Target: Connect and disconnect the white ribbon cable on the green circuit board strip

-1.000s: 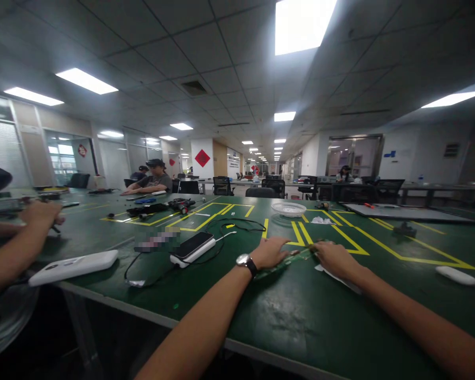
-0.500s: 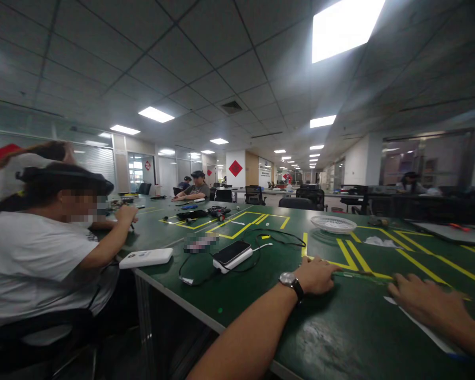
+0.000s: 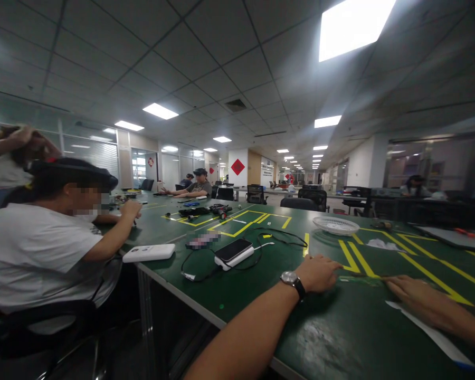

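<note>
Between my two hands, a thin clear plastic piece (image 3: 360, 280) lies on the green table. My left hand (image 3: 320, 273), with a watch (image 3: 292, 279) on its wrist, rests at the left end of this piece, its fingers bent; what they pinch, if anything, is too small to tell. At the right end, my right hand (image 3: 419, 296) lies low over the table with its fingers stretched out. Just below the right hand is a white paper strip (image 3: 431, 332). Yellow tape lines run beyond both hands.
A white basket (image 3: 335, 225) stands beyond my hands, with crumpled tissue (image 3: 382, 244) to its right. A phone (image 3: 233, 250) on a white power bank (image 3: 235, 262) and black cables lie left of centre. A seated person (image 3: 51, 253) works at the left edge beside a white box (image 3: 149, 253).
My right hand has moved slightly left and its fingers have straightened. The clear piece between my hands shows more. The whole view has shifted a little.
</note>
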Motion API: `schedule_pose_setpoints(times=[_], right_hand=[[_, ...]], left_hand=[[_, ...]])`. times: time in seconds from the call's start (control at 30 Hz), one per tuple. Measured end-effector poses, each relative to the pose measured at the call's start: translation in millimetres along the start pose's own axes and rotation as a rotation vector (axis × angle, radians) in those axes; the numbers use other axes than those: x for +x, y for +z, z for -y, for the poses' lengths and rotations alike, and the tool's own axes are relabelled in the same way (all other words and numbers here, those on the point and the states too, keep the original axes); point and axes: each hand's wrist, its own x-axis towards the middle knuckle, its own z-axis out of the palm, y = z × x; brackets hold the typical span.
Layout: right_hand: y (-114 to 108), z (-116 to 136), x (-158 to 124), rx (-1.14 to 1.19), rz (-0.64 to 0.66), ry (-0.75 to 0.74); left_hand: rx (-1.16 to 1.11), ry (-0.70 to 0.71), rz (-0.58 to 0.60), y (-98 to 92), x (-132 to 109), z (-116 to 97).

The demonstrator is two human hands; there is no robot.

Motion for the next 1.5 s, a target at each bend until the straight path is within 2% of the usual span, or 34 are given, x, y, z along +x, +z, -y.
schedule_pose_setpoints(times=[0.1, 0.23, 0.33, 0.4, 0.5, 0.57, 0.63, 0.7, 0.8, 0.97, 1.3, 1.5], right_hand=[[-2.0, 28.8, -0.6, 0.171, 0.161, -0.127], [-12.3, 77.1, -11.3, 0.236, 0.232, -0.229], [-26.3, 109.3, -23.5, 0.258, 0.269, -0.363], [-37.7, 121.6, -28.1, 0.260, 0.263, -0.411], [-55.3, 117.8, -27.1, 0.136, 0.133, -0.287], [-65.0, 101.7, -25.6, -0.030, 0.067, -0.100], [-70.9, 82.1, -27.0, -0.176, 0.098, 0.068], [-72.1, 66.4, -30.4, -0.229, 0.176, 0.139], [-68.7, 59.2, -34.3, -0.186, 0.242, 0.103], [-64.3, 77.7, -34.2, -0.056, 0.250, 0.025], [-43.9, 121.1, -34.9, 0.098, 0.130, -0.167], [-42.3, 137.6, -37.3, 0.069, 0.092, -0.176]], left_hand=[[0.005, -0.004, -0.018, -0.3, 0.4, 0.4], [-0.027, 0.015, 0.009, 3.0, 1.7, 3.3], [-0.087, 0.073, 0.085, 5.3, 1.3, 3.7], [-0.133, 0.106, 0.147, 5.7, 0.2, 2.5], [-0.164, 0.090, 0.187, 5.8, -1.1, 0.7], [-0.170, 0.097, 0.210, 6.6, -1.1, 0.6], [-0.164, 0.113, 0.230, 8.0, -0.7, 1.0], [-0.153, 0.113, 0.227, 9.6, -0.5, 1.3], [-0.138, 0.091, 0.204, 11.0, -0.6, 0.7], [-0.123, 0.080, 0.210, 9.9, -0.4, -1.5], [-0.128, 0.072, 0.207, 9.7, -1.6, -2.6], [-0.126, 0.071, 0.210, 9.0, -1.2, -4.2]])
